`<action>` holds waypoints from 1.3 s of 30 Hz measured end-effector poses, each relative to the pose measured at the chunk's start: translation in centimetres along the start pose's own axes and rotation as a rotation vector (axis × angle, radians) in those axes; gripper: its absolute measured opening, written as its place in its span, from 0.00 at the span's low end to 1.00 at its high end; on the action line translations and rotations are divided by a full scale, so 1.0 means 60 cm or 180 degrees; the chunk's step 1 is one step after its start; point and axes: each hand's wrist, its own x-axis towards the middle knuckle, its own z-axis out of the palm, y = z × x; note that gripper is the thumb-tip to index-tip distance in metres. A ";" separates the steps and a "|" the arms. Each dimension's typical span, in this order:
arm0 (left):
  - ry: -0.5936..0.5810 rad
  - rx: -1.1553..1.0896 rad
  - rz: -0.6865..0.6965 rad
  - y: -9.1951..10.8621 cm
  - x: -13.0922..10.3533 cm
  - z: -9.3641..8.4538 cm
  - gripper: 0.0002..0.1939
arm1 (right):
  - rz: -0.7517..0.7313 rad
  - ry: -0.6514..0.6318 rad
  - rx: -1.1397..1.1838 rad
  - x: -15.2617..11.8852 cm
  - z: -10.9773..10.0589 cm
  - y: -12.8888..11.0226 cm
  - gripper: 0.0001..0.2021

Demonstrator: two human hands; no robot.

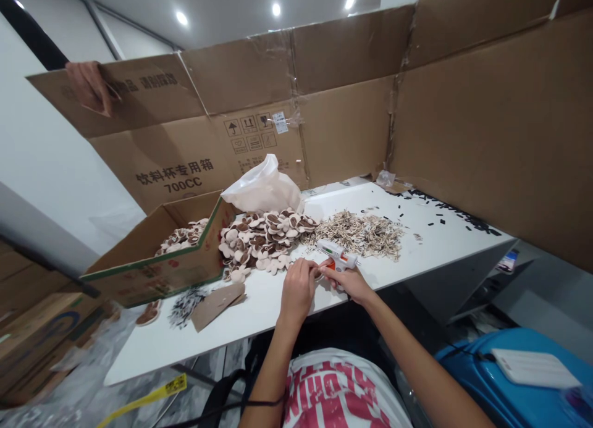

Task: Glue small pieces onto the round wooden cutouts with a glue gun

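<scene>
My right hand (351, 282) is closed around a white and orange glue gun (337, 254) just above the front edge of the table. Close beside it, my left hand (298, 288) pinches a small brown and cream felt piece (319, 276), mostly covered by the fingers. Beyond my hands lies a heap of flower-shaped felt pieces (259, 238) in cream and brown. To its right spreads a pile of short cream cords with dark ends (364, 231).
An open cardboard box (152, 272) of felt pieces stands at left, near cardboard scraps (217, 306) and dark-and-white strips (184, 307). Tall cardboard walls (347, 131) surround the back; another person's hand (91, 87) grips one. Black bits (456, 215) lie at right, above a blue stool (514, 354).
</scene>
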 end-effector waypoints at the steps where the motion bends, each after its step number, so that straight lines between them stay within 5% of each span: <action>1: 0.0009 0.0079 -0.0008 0.000 -0.001 0.003 0.06 | -0.0016 -0.0020 -0.0013 0.000 0.000 0.001 0.21; 14: 0.0164 0.0494 -0.0214 0.012 -0.004 0.022 0.07 | -0.0083 0.0050 0.0019 0.003 0.001 0.018 0.18; 23: 0.0361 0.0269 -0.0450 -0.007 -0.012 0.029 0.08 | -0.0071 0.0303 0.0143 -0.007 0.011 -0.020 0.23; 32: 0.0933 -0.0280 -0.0971 -0.048 -0.017 -0.036 0.09 | -0.0175 0.0538 0.0315 -0.004 0.008 -0.021 0.25; 39: 0.1538 0.0089 -0.2033 -0.143 -0.064 -0.141 0.11 | -0.0204 0.0487 0.0452 -0.005 0.007 -0.023 0.22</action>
